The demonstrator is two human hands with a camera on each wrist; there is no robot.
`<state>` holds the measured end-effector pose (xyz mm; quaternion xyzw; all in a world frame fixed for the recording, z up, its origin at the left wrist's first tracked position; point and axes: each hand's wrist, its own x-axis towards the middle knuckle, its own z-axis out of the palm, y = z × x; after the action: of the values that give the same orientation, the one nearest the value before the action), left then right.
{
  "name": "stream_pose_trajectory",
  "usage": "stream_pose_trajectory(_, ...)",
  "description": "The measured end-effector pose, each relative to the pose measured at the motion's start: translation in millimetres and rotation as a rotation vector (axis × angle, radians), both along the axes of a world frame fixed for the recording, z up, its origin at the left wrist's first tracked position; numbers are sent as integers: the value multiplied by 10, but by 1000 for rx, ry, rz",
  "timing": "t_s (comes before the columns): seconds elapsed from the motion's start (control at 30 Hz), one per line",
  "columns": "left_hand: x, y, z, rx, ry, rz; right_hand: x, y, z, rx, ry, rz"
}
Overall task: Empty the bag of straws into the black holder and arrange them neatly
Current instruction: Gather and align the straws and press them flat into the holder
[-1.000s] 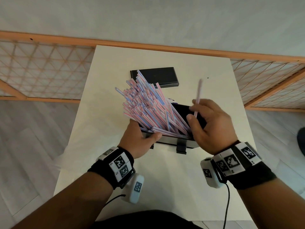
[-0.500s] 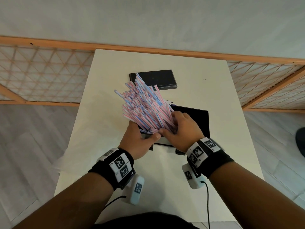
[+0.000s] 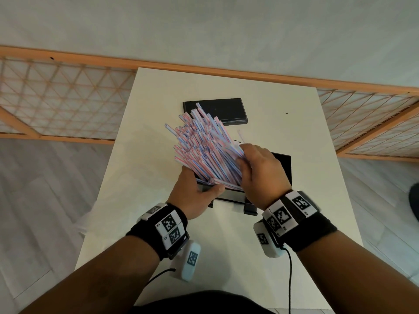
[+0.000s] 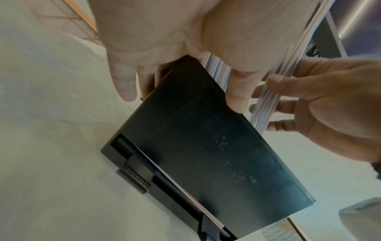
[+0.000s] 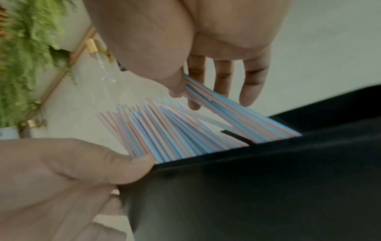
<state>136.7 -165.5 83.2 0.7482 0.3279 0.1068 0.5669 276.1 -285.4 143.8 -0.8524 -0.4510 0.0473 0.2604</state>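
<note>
Surface (image 3: 272,123) comes first: one pale top carrying one black holder (image 3: 283,166) near the person and one flat black lid (image 3: 215,109) lying apart behind it. Straws (image 3: 204,150) stand in the holder, far too many to count, fanned out and leaning toward its left end. Left hand (image 3: 192,196) grips the holder's left end, thumb curled over the near rim, steadying it. Right hand (image 3: 258,171), which a second ago held a single straw up clear of the holder, has come down onto the fan, and its fingers (image 5: 195,84) now pinch a few straws against the thumb. I judge the emptying done and the tidying under way. No bag is plainly in view.
</note>
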Motion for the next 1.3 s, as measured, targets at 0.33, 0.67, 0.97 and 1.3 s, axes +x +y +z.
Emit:
stream_pose_trajectory(0.33, -24, 36, 105, -124, -62, -7, 11, -340, -179, -198, 167, -141)
stream_pose_trajectory(0.67, 16, 46, -39, 84, 30, -9, 306, -29, -250, -532, 320, -183)
stream_pose_trajectory(0.97, -4, 47, -58, 100, 27, -15, 295, 29, -185, -367, 254, -131)
stream_pose_trajectory(1.3, -6, 47, -90, 112, -11, -15, 263, 1, -85, -219, 62, 9)
